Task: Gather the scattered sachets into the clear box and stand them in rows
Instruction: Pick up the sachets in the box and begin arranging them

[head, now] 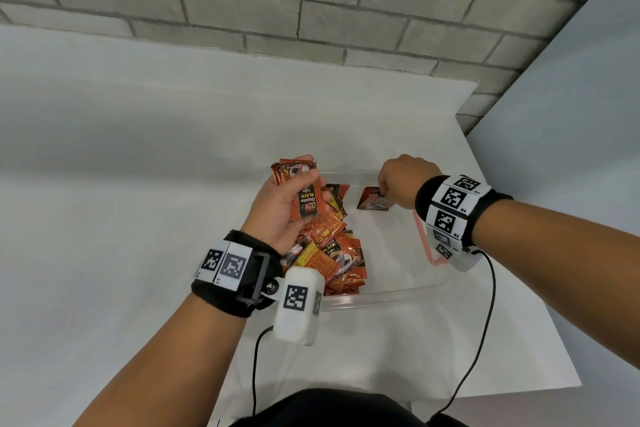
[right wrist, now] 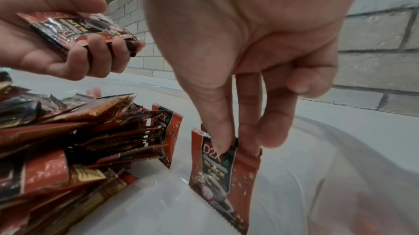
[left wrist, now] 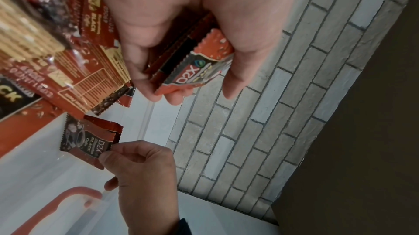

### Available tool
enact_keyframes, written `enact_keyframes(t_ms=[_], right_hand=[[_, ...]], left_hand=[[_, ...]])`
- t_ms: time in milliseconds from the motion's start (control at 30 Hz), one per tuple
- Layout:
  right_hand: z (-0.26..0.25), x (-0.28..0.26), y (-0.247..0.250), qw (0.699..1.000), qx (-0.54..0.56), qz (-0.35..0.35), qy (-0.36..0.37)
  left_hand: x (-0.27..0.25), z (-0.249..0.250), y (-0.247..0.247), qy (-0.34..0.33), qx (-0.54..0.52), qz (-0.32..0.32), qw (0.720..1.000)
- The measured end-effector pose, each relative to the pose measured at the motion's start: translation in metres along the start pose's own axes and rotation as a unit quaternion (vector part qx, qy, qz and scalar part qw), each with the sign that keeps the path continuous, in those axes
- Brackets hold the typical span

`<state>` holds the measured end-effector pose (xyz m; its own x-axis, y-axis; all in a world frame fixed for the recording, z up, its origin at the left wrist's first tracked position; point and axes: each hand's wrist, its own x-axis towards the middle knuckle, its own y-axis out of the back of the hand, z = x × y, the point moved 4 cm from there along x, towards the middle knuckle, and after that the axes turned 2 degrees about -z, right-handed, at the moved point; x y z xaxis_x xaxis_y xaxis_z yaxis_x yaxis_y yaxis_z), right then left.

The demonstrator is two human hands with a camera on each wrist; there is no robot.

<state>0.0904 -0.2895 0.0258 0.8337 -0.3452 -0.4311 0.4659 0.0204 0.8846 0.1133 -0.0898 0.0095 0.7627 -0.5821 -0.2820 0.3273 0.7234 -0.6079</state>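
Right wrist view: right hand (right wrist: 238, 59) pinches one sachet (right wrist: 223, 176) upright at lower centre inside the clear box (head: 398, 293). Left hand (head: 277, 211) clamps a spare stack (head: 304, 198). Best seat its bottom edge flat before letting go, or it topples.

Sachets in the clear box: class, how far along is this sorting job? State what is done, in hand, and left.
Done: the sachets appear gathered, a loose pile lying inside the clear box. In hand: the right hand pinches a sachet upright on the box floor; the left hand grips a small stack. Left: the pile still needs standing; no full row yet.
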Motion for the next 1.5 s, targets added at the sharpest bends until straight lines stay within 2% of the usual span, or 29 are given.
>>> enact_keyframes(t_ms=[433,833,967,1067,1133,1233,1300,1433,1500], right_hand=[[-0.007,-0.01,0.011,0.995,-0.085,0.057,-0.006],[-0.007,-0.006,0.01,0.995,-0.091,0.048,-0.019],[-0.003,-0.007,0.011,0.996,-0.06,0.056,-0.023],[0.001,-0.018,0.022,0.997,0.048,0.059,-0.002],[0.0,-0.034,0.031,0.98,0.182,0.067,0.055],[-0.011,-0.068,0.039,0.912,0.381,0.084,0.129],[-0.018,-0.083,0.034,0.879,0.448,0.08,0.142],[-0.026,-0.091,0.009,0.829,0.545,0.051,0.118],[-0.028,-0.094,0.002,0.799,0.584,0.065,0.124]], left_hand=[[-0.002,0.0,-0.002,-0.002,0.007,-0.019,1.0],[-0.002,0.0,0.0,0.001,0.01,-0.015,1.0],[-0.001,0.0,-0.001,0.009,0.0,-0.016,1.0],[-0.002,-0.001,-0.002,0.029,-0.039,-0.015,0.999],[-0.002,-0.002,-0.003,0.043,-0.063,-0.021,0.997],[-0.004,-0.003,-0.009,0.054,-0.05,-0.044,0.996],[-0.006,-0.003,-0.016,0.049,-0.029,-0.056,0.997],[-0.01,-0.003,-0.023,0.037,-0.001,-0.044,0.998],[-0.012,-0.004,-0.026,0.033,0.025,-0.05,0.998]])
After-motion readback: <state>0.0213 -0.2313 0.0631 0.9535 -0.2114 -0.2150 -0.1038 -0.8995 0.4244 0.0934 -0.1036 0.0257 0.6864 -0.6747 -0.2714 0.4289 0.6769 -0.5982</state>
